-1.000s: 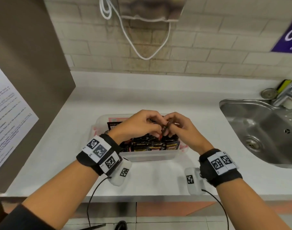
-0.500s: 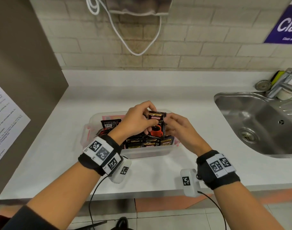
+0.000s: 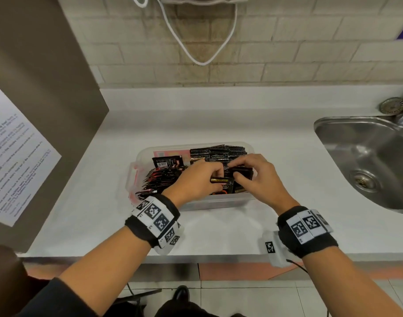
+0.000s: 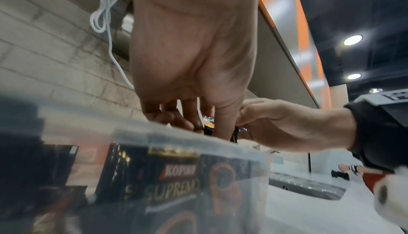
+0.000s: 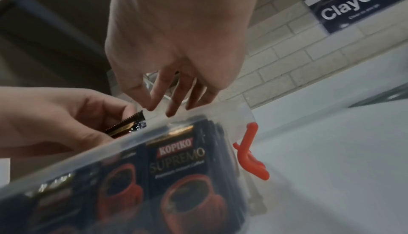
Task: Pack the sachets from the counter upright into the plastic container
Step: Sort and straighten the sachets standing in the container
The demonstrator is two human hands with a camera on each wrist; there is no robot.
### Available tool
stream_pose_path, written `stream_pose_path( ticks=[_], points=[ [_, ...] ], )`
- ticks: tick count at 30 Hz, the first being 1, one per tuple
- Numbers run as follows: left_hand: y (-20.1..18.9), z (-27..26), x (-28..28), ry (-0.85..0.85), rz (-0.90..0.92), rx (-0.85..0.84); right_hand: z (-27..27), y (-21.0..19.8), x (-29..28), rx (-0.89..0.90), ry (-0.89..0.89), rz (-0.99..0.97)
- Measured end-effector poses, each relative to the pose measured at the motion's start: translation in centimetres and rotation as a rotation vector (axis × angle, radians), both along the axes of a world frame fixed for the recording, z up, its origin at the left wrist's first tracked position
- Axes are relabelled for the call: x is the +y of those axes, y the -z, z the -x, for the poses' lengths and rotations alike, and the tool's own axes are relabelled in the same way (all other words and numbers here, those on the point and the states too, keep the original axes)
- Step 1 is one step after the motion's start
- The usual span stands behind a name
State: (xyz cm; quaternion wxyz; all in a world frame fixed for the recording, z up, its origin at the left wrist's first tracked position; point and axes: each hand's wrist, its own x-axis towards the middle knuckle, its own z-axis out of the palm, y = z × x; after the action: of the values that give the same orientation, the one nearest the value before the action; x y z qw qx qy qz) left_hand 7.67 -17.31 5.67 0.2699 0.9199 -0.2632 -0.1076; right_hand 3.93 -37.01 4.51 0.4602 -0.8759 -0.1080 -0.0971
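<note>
Sachets (image 3: 219,154) rim-high, hands (image 3: 197,179) inside container (image 3: 214,203)

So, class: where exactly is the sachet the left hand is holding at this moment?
In the head view the sachet is pinched by the left hand over the near right part of the plastic container, just left of the right hand, above the packed sachets.

Black sachets (image 3: 219,154) with red cups; clear container (image 3: 215,203), red clip (image 5: 250,154).
</note>
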Motion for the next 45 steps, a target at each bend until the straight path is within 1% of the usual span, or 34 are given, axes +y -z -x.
stream_pose_path(
  ticks=[2, 5, 10, 12, 16, 19, 22, 24, 25, 27, 29, 32, 35, 37, 40, 45],
  points=[
    [0.6, 0.3, -0.2, 0.022, -0.091, -0.072, -0.4, 0.4, -0.1, -0.003, -0.070, 0.167],
    [0.6, 0.1, -0.1, 0.051, -0.138, -0.131, -0.8, 1.0, 0.1, 0.067, -0.150, 0.244],
    [-1.1, -0.8, 1.0, 0.139, -0.052, -0.077, -0.8, 1.3, 0.9, 0.113, -0.173, 0.216],
    [-1.2, -0.8, 1.0, 0.152, -0.048, -0.081, -0.9, 1.4, 1.2, 0.128, -0.180, 0.265],
    [-0.2, -0.3, 0.6, 0.124, -0.073, -0.041, -1.3, 1.9, 1.5, 0.164, -0.202, 0.455],
    [-0.1, -0.3, 0.8, 0.121, -0.029, -0.025, -1.7, 2.2, 1.8, 0.194, -0.192, 0.581],
    [-1.4, -0.9, 2.0, 0.154, 0.019, 0.029, -2.1, 2.1, 2.4, 0.195, -0.196, 0.596],
    [-2.7, -1.8, 3.7, 0.125, 0.026, 0.053, -2.3, 2.0, 2.8, 0.176, -0.216, 0.580],
    [-3.3, -2.4, 4.8, 0.094, 0.021, 0.040, -2.4, 2.1, 2.9, 0.161, -0.229, 0.597],
    [-4.4, -3.9, 6.9, 0.034, -0.035, 0.003, -2.5, 2.4, 2.9, 0.150, -0.255, 0.665],
    [-5.0, -5.3, 8.8, -0.003, -0.161, 0.017, -2.7, 2.8, 2.9, 0.169, -0.269, 0.735],
    [-4.7, -7.1, 10.4, 0.006, -0.390, 0.078, -3.4, 2.9, 2.7, 0.209, -0.270, 0.758],
    [-3.9, -7.9, 10.4, 0.056, -0.527, 0.129, -3.8, 3.1, 2.6, 0.232, -0.245, 0.743],
    [-3.4, -8.3, 10.2, 0.093, -0.556, 0.138, -3.9, 3.2, 2.6, 0.224, -0.216, 0.705],
    [-2.7, -8.8, 10.1, 0.119, -0.533, 0.151, -3.6, 3.4, 2.7, 0.176, -0.159, 0.653],
    [-1.8, -9.1, 9.4, 0.121, -0.515, 0.127, -3.3, 3.5, 2.7, 0.147, -0.112, 0.660]
  ],
)
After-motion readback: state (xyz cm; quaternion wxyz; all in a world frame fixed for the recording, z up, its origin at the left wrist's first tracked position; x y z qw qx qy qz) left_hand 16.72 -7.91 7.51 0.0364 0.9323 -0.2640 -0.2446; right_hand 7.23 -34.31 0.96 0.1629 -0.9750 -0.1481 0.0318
